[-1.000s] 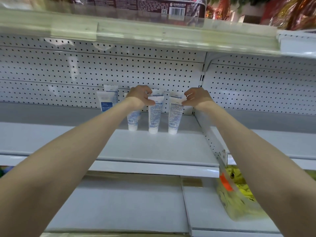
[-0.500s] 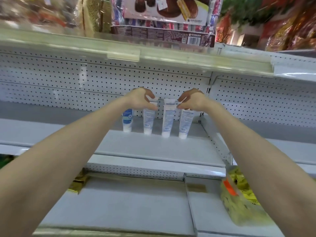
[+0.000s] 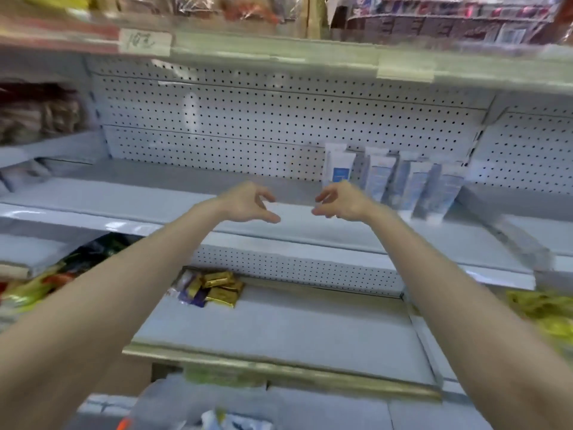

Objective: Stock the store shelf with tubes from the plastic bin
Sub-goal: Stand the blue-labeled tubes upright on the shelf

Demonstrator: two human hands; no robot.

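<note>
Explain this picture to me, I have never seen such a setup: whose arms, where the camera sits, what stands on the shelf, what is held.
There is no machine here: a person wears a wide-angle camera on the head, so the one view looks forward and down along both bare arms. The left hand and right hand hover in front of the white shelf, fingers loosely curled, holding nothing. White and blue tubes stand in a row at the back right of that shelf. Gold-wrapped packets lie on the lower shelf. Motion blurs the picture.
</note>
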